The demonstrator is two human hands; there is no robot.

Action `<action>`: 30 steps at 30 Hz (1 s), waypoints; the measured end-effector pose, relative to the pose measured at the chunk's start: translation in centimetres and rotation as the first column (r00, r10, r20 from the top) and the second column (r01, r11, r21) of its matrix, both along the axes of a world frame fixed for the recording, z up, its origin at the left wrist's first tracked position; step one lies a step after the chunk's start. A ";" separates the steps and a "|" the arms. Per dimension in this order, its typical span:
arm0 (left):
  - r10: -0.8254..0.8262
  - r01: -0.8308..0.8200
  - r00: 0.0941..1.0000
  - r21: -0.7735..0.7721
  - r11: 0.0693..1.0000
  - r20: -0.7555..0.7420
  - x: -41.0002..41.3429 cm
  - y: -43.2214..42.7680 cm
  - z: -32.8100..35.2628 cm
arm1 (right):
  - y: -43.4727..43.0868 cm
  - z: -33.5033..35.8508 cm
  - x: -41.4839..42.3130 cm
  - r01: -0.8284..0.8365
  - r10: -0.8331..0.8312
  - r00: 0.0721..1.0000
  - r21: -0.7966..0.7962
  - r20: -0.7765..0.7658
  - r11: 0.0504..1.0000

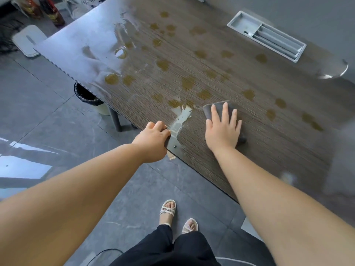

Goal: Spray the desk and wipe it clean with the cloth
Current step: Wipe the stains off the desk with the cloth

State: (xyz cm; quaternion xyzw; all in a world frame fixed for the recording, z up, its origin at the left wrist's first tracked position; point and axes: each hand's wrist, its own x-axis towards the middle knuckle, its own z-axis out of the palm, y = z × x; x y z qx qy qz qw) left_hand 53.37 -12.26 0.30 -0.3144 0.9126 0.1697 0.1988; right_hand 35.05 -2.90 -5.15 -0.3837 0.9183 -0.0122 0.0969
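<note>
Both arms reach forward, nearly straight, from the bottom of the view to the near edge of the dark wood-grain table (221, 73). The right hand (222, 129) lies flat, palm down, fingers spread and pointing toward 12 o'clock, pressing a grey cloth (216, 108) onto the tabletop; the cloth shows past the fingertips and at the hand's right side. The left hand (153, 139) is curled over the table's near edge at about 9 o'clock from the right hand, fingers bent onto the top, gripping only the edge. Between the two hands lies a pale wet streak (181, 116). Yellowish-brown spots (188, 83) are scattered over the table from 10 to 2 o'clock of the cloth. A recessed grey cable tray (267, 35) sits toward 1 o'clock. Under the table's left end stands a bin (86, 96).
</note>
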 end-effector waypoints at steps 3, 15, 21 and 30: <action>0.001 -0.001 1.000 0.000 1.000 -0.001 0.1 -0.3 0.0 | -0.7 -0.1 3.2 -0.277 0.278 0.961 -0.045 0.001 0.960; 0.001 0.000 1.000 0.022 1.000 -0.019 0.0 -0.7 -0.1 | -1.3 -0.1 2.4 -0.241 0.240 0.971 -0.037 -0.013 0.970; 0.086 -0.076 0.992 0.109 0.991 -0.088 -0.8 -2.2 0.5 | 0.8 0.1 -3.0 -0.486 0.486 0.874 0.014 0.018 0.874; 0.158 -0.156 0.987 0.057 0.986 -0.039 -1.4 -4.0 0.3 | -0.7 0.2 1.1 -0.625 0.627 0.777 -0.040 0.058 0.779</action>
